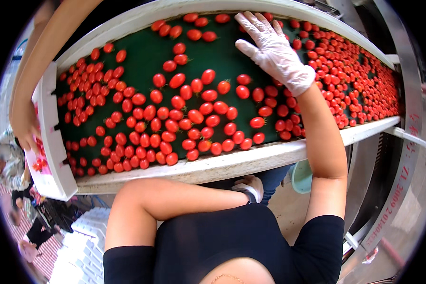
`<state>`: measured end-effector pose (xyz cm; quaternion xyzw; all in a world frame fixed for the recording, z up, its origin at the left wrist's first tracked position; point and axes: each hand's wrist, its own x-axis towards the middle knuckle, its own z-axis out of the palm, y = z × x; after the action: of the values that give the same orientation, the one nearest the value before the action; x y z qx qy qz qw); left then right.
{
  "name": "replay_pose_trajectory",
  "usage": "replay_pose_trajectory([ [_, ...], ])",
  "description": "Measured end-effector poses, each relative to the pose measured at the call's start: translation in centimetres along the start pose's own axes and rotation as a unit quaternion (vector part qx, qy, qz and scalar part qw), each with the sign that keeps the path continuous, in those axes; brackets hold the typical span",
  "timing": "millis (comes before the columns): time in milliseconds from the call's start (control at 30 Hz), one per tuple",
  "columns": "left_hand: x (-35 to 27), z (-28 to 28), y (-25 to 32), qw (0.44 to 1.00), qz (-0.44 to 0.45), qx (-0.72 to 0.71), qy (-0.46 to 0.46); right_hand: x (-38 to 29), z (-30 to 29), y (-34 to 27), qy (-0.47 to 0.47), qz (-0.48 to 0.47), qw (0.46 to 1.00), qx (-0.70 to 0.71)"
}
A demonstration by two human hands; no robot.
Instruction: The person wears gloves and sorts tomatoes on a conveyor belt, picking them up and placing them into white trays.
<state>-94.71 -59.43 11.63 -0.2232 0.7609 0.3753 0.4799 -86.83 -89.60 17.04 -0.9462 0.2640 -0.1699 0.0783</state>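
My right hand (271,51), in a thin translucent white glove, lies over the far part of a green conveyor belt (138,71) with its fingers extended and the thumb apart. Small red cherry tomatoes (195,116) surround it, and a few sit under or beside the fingertips and wrist. No tomato is visibly held. My left forearm crosses in front of my body. The gloved left hand (252,186) is below the near white side rail (198,165), partly hidden by the wrist and a dark band; its grip is not visible.
Tomatoes are densest on the belt's right. At the left end, another person's bare hand (25,133) reaches into a white plastic crate (53,149) holding some tomatoes. White crates (81,245) are stacked at lower left. A pale green bucket (301,177) stands beneath the rail; a metal frame (394,202) bears writing.
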Motion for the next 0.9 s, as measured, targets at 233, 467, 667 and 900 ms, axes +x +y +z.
replay_pose_trajectory([
  [233,8.2,2.6,4.4,0.981,-0.126,-0.073,0.13,-3.4,-5.7,2.4,-0.027,0.058,0.995,0.077],
  [467,5.9,0.4,3.8,0.979,-0.073,-0.116,0.148,-8.4,-7.0,-1.4,-0.215,-0.034,0.976,-0.008],
  [667,4.6,-0.5,3.5,0.978,-0.032,-0.13,0.158,-9.4,-7.5,-4.2,-0.29,-0.119,0.95,-0.014],
  [900,4.1,-1.4,3.5,0.975,-0.018,-0.145,0.171,-8.0,-6.4,-5.5,-0.286,-0.234,0.929,0.027],
])
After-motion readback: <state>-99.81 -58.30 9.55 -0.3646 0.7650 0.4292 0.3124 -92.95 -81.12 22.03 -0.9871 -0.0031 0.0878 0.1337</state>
